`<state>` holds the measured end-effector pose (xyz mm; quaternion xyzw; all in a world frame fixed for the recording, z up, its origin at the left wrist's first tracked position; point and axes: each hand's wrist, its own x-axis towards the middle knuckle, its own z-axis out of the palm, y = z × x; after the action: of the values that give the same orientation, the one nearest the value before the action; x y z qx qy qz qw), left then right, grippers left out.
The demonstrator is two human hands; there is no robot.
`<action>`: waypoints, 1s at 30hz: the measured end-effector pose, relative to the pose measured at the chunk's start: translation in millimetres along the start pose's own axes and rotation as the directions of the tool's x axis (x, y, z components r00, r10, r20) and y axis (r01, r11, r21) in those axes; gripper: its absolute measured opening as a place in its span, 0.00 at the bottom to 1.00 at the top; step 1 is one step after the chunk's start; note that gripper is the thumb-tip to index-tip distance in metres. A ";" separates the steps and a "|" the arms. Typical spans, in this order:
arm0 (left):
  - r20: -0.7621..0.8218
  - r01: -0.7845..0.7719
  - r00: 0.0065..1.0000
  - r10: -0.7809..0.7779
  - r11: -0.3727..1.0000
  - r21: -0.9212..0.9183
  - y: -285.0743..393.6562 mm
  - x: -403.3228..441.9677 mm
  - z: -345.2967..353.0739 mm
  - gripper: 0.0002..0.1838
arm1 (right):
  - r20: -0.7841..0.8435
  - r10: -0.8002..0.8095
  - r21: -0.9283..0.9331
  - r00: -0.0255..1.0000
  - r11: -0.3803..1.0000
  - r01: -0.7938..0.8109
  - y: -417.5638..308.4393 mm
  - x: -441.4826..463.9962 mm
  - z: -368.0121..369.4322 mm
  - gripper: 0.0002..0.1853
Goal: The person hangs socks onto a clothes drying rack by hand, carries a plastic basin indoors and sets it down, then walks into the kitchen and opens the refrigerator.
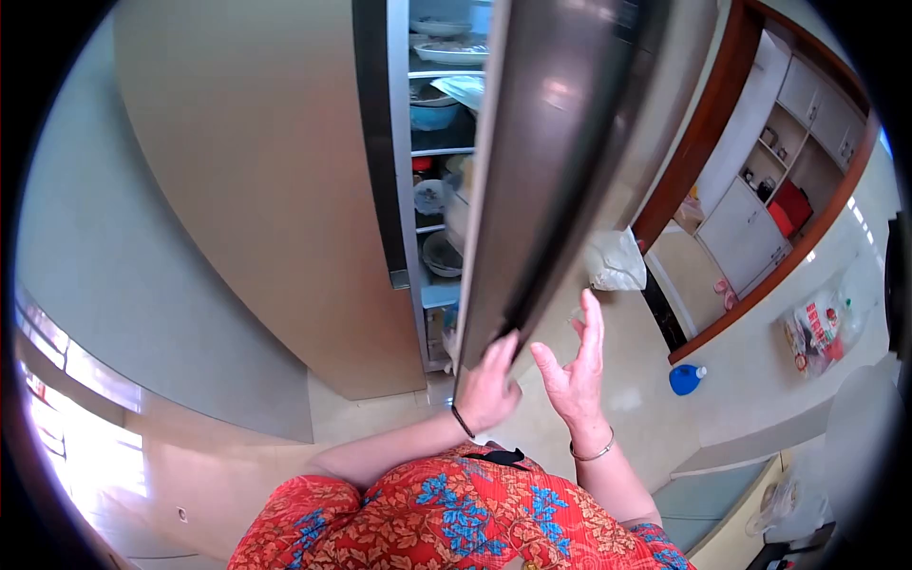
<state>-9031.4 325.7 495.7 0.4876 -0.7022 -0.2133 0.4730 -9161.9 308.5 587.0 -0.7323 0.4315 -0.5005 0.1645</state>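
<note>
A grey refrigerator door [537, 161] stands partly open in front of me, swung toward me. My left hand [486, 388], with a dark band at its wrist, is at the lower part of the door, its fingers curled at the edge; part of the grip is hidden. To the right, my right hand [574, 372] is raised beside the door, fingers spread and nothing in it. It wears a bangle [594, 448]. Through the gap, refrigerator shelves [443, 151] hold a blue bowl [433, 116], plates [452, 51] and other bowls, partly covered by the door.
A tall beige panel [256, 190] rises left of the refrigerator. Behind the door, on the right, hangs or stands a white plastic bag [617, 261]. A blue jug [686, 380] is on the floor by a brown door frame [698, 142]. A printed bag [815, 331] lies farther right.
</note>
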 end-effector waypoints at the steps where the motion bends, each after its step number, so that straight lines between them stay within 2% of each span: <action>1: 0.049 -0.066 0.997 0.067 0.998 -0.016 2.9 -5.5 2.6 0.40 | -0.057 -0.032 -0.038 0.998 0.999 0.030 -3.0 3.8 2.4 0.42; 3: 0.233 -0.109 0.963 0.139 0.985 -0.135 20.0 -8.5 -8.0 0.42 | -0.164 -0.070 -0.112 0.984 0.992 0.052 1.7 4.0 8.8 0.43; 5: 0.264 -0.278 0.915 0.305 0.951 -0.134 16.5 -13.2 -5.4 0.36 | -0.238 0.000 -0.095 0.971 0.995 -0.023 23.1 -11.6 4.1 0.38; 6: 0.264 -0.273 0.916 0.301 0.952 -0.138 7.6 -16.5 -2.6 0.36 | -0.227 0.055 -0.054 0.972 0.996 -0.068 30.5 -16.4 -5.5 0.36; 8: 0.450 -0.478 0.689 0.569 0.823 -0.308 -10.4 -19.4 -0.2 0.23 | -0.165 0.126 -0.008 0.978 0.992 -0.129 34.3 -23.4 -24.3 0.29; 9: 0.455 -0.470 0.685 0.569 0.822 -0.320 -13.5 -19.5 -2.1 0.23 | -0.219 0.051 -0.118 0.974 0.990 -0.078 43.5 -28.5 -29.1 0.26; 11: 0.347 -0.387 0.808 0.477 0.873 -0.299 -14.8 -16.2 -9.8 0.13 | -0.282 0.070 -0.157 0.957 0.980 -0.118 48.3 -37.4 -41.8 0.24; 12: 0.356 -0.240 0.874 0.331 0.930 -0.277 -14.0 -15.3 -14.5 0.12 | -0.293 0.082 -0.158 0.953 0.978 -0.133 53.7 -43.1 -48.9 0.24; 13: 0.328 -0.227 0.896 0.300 0.943 -0.243 -22.1 -16.3 -14.0 0.12 | -0.291 0.103 -0.120 0.951 0.982 -0.143 60.5 -49.5 -57.2 0.22; 14: 0.377 -0.167 0.895 0.239 0.963 -0.213 -24.4 -16.0 -19.3 0.12 | -0.288 0.125 -0.082 0.949 0.985 -0.155 63.6 -54.7 -64.1 0.21; 15: 0.426 -0.107 0.888 0.175 0.978 -0.180 -26.2 -16.4 -24.3 0.12 | -0.302 0.138 -0.080 0.943 0.982 -0.170 65.9 -59.5 -70.4 0.21; 16: 0.445 -0.104 0.878 0.177 0.977 -0.185 -32.5 -16.9 -27.8 0.12 | -0.329 0.140 -0.059 0.934 0.984 -0.168 67.4 -60.1 -73.4 0.20; 18: 0.512 -0.037 0.857 0.060 0.998 -0.055 -41.0 -20.3 -26.0 0.11 | -0.367 0.135 -0.074 0.920 0.982 -0.174 82.9 -70.5 -90.6 0.19; 22: 0.639 -0.107 0.768 0.042 0.992 0.064 -55.5 -28.7 -18.5 0.11 | -0.447 0.142 -0.010 0.883 0.986 -0.164 101.6 -76.3 -118.5 0.14; 24: 0.680 -0.092 0.733 0.008 0.992 0.087 -53.8 -32.9 -16.3 0.11 | -0.385 0.432 0.326 0.816 0.891 -0.318 116.1 -88.3 -137.2 0.21; 25: 0.704 -0.079 0.709 -0.022 0.991 0.111 -51.9 -32.4 -14.7 0.11 | -0.395 0.447 0.337 0.802 0.883 -0.326 119.7 -91.8 -140.0 0.21; 27: 0.734 -0.071 0.674 -0.087 0.981 0.181 -40.3 -27.8 -14.9 0.12 | -0.592 0.365 0.394 0.719 0.909 -0.138 118.1 -93.8 -143.0 0.28; 28: 0.740 -0.069 0.663 -0.111 0.976 0.208 -36.4 -26.4 -14.1 0.12 | -0.604 0.378 0.404 0.701 0.904 -0.140 112.9 -94.8 -145.6 0.28; 30: 0.766 -0.106 0.631 -0.119 0.966 0.238 -35.8 -23.5 -12.2 0.12 | -0.669 0.244 0.320 0.702 0.947 -0.024 100.9 -90.9 -147.2 0.35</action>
<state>-9001.6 333.0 463.4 0.4089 -0.8566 -0.3096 0.0565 -9349.4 351.1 530.9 -0.4220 0.4368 -0.7838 0.1293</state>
